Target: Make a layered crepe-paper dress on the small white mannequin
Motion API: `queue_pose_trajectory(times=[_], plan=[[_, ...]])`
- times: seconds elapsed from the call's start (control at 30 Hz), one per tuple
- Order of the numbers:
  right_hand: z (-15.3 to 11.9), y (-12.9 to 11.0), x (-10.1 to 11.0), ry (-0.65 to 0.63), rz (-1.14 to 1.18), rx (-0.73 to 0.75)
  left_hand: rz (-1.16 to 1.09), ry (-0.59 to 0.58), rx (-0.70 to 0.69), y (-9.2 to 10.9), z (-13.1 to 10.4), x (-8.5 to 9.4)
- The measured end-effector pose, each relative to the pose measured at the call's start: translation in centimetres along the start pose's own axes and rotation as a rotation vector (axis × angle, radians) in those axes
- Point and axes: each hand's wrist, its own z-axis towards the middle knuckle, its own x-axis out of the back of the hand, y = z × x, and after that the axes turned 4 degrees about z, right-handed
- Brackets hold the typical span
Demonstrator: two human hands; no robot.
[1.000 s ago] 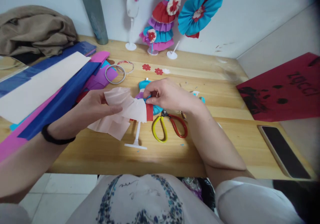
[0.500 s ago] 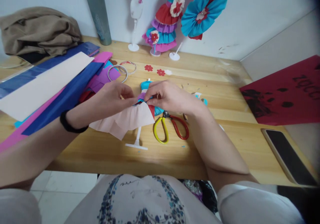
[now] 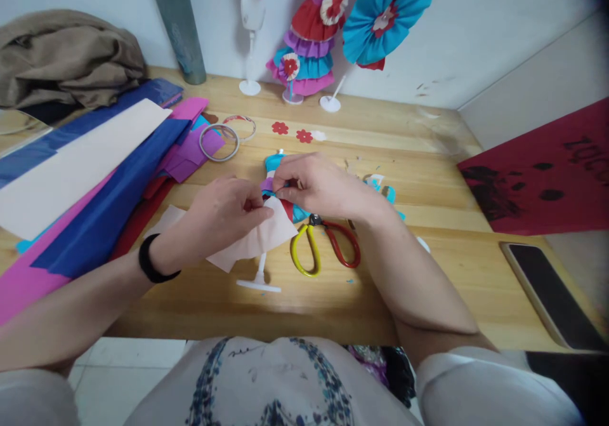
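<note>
A small dress form (image 3: pixel 273 162) wrapped in blue, white and purple paper lies on the table, its white stand (image 3: pixel 259 284) toward me. Across its skirt lies a pale pink sheet of crepe paper (image 3: pixel 280 228), gathered at the waist. My left hand (image 3: pixel 233 213) is closed, thumb and forefinger pinching the pale paper near its upper edge. With its fingertips pinched at the waist, my right hand (image 3: pixel 309 181) presses the gathered edge against the form. Scissors (image 3: pixel 314 245) with one yellow and one red handle lie just right of the paper.
Folded coloured papers (image 3: pixel 109 185) and tape rings (image 3: pixel 219 142) are on the left. Decorated dress forms (image 3: pixel 309 39) stand along the wall beside a bottle (image 3: pixel 178 26). Red paper flowers (image 3: pixel 280 128), blue scraps (image 3: pixel 391 194) and a phone (image 3: pixel 547 292) lie on the table.
My left hand has moved down and slightly right, away from the waist and over the pale paper. My right hand stays at the waist. The view has shifted slightly.
</note>
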Motion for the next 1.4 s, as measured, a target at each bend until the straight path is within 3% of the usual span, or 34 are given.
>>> queue_pose_trajectory(times=[0.5, 1.03, 1.4], plan=[[0.2, 0.1, -0.3, 0.078, 0.109, -0.142, 0.116, -0.074, 0.041, 0.9, -0.2, 0.2], [0.6, 0.4, -0.7, 0.194, 0.279, -0.207, 0.013, -0.035, 0.008, -0.6, -0.1, 0.1], [0.7, 1.3, -0.9, 0.254, 0.472, -0.216, -0.172, -0.061, 0.06, -1.1, 0.3, 1.6]])
